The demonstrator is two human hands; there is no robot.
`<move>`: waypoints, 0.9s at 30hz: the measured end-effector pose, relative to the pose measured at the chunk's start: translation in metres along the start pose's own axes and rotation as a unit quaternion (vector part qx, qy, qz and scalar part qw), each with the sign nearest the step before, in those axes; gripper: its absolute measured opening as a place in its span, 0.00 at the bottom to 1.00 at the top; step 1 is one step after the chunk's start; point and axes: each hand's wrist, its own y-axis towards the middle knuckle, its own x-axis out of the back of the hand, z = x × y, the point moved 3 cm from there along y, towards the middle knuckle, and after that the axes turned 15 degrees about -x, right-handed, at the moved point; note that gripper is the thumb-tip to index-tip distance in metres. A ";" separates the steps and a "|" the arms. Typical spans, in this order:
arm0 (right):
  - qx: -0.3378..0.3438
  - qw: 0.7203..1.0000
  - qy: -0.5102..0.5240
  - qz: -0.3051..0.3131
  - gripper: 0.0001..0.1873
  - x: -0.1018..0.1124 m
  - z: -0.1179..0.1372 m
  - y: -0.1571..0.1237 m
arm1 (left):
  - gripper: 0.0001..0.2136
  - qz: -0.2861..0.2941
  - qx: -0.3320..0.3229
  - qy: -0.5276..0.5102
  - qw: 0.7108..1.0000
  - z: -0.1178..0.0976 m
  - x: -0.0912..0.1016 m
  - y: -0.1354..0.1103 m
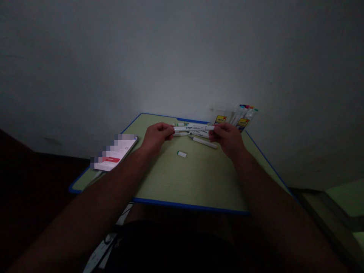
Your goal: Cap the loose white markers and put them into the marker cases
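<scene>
Both my hands hold one white marker (pixel 193 128) level above a small green desk (pixel 199 178). My left hand (pixel 156 136) pinches its left end, my right hand (pixel 227 138) grips its right end. Under the marker lie other white markers (pixel 204 142), one with a green tip (pixel 179 124) at the back. A loose white cap with a green end (pixel 182 154) rests on the desk in front of my hands.
A lit phone (pixel 115 153) lies at the desk's left edge. Clear packs of coloured markers (pixel 241 115) lean against the grey wall at the back right. The desk has a blue rim. A cable hangs near my lap.
</scene>
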 end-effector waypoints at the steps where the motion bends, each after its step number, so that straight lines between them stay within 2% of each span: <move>1: 0.001 1.000 0.005 0.001 0.20 0.000 0.000 0.000 | 0.06 0.006 0.005 -0.005 1.000 0.000 0.000 0.000; 11: -0.008 1.000 0.006 0.017 0.21 0.000 0.001 -0.002 | 0.05 0.009 0.019 -0.004 1.000 0.002 0.001 0.000; 21: -0.004 1.000 -0.005 0.018 0.18 -0.001 -0.002 0.000 | 0.04 -0.015 0.008 -0.007 1.000 0.002 0.003 0.003; 27: 0.000 1.000 0.010 0.009 0.20 -0.002 0.000 -0.002 | 0.04 -0.013 -0.005 0.005 1.000 0.000 0.002 0.001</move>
